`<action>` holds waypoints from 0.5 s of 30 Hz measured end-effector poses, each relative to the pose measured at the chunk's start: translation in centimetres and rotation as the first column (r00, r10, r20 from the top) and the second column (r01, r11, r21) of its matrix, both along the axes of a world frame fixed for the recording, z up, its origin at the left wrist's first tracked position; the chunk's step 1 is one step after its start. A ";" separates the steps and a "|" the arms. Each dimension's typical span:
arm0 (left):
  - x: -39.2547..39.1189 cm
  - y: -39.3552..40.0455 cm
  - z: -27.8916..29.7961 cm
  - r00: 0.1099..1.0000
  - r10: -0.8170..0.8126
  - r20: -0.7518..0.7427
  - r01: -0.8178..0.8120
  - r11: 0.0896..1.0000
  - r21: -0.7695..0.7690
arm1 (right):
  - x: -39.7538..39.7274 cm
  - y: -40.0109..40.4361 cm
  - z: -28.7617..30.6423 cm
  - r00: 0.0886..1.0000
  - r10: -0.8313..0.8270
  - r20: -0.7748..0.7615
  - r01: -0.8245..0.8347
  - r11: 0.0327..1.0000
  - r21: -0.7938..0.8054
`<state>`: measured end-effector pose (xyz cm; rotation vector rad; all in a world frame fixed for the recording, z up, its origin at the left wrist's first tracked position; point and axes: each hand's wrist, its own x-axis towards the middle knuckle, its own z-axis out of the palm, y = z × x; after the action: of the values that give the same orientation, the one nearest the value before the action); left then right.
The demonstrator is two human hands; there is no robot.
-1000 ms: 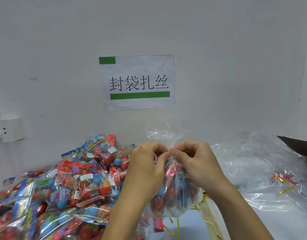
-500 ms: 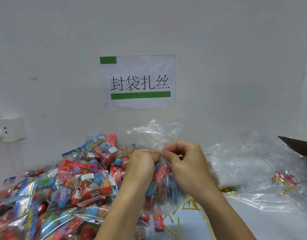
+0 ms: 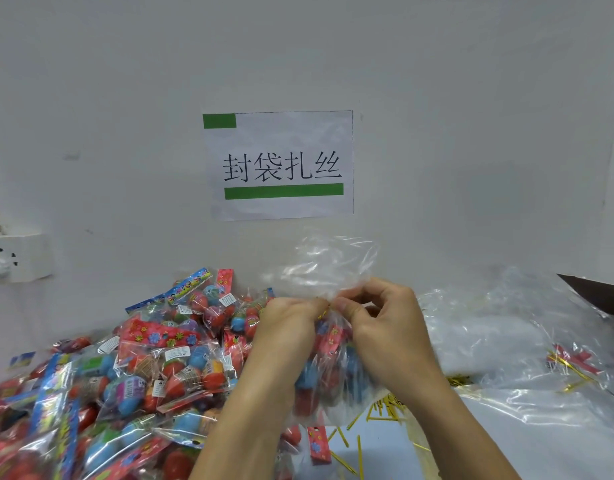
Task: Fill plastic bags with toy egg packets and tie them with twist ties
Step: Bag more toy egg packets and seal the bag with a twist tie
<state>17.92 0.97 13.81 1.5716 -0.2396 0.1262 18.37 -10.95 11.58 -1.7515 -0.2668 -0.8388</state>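
A clear plastic bag (image 3: 328,368) filled with red and blue toy egg packets hangs between my hands above the table. Its gathered neck sits at the fingertips, and the loose top (image 3: 328,265) fans out above. My left hand (image 3: 288,327) and my right hand (image 3: 385,323) both pinch the neck, where a gold twist tie (image 3: 324,310) shows between the fingers. A big pile of toy egg packets (image 3: 136,368) fills the left side. Loose gold twist ties (image 3: 385,408) lie on the table under the bag.
A heap of empty clear plastic bags (image 3: 506,334) covers the right side, with a few gold ties and red scraps (image 3: 572,367) on it. A paper sign (image 3: 278,164) hangs on the white wall. A wall socket (image 3: 14,258) sits at far left.
Both hands and the bag have shifted slightly left and down. The bag's loose top has fanned out wider above the fingers, and a gold tie now shows at the neck.
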 end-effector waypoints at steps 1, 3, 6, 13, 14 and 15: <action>0.3 -0.1 -0.1 0.998 0.010 0.057 -0.013 0.999 0.036 | 0.0 -0.2 0.1 1.000 0.004 -0.006 -0.003 0.999 0.033; 0.2 -0.1 -0.5 0.990 0.037 0.134 -0.045 0.997 0.057 | 0.0 -0.7 0.2 1.000 -0.003 -0.012 0.004 0.998 0.069; 0.2 -0.3 -0.8 0.972 0.042 0.233 -0.056 0.997 0.055 | -0.1 -1.3 0.3 1.000 -0.019 -0.019 0.020 0.996 0.083; 0.3 -0.4 -1.0 0.926 -0.014 0.378 -0.069 0.976 0.205 | -0.1 -1.9 0.4 0.999 -0.008 -0.040 0.013 0.991 0.130; 0.5 -0.4 -1.1 0.920 -0.013 0.392 -0.080 0.972 0.220 | -0.2 -1.9 0.4 0.999 -0.002 -0.043 0.008 0.990 0.138; 0.7 -0.4 -1.2 0.913 -0.015 0.409 -0.089 0.968 0.233 | -0.2 -1.9 0.4 0.999 0.005 -0.046 0.002 0.990 0.143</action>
<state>18.58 0.55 12.57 1.7891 -0.5723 0.4740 18.20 -12.85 12.03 -1.6344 -0.1733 -0.7960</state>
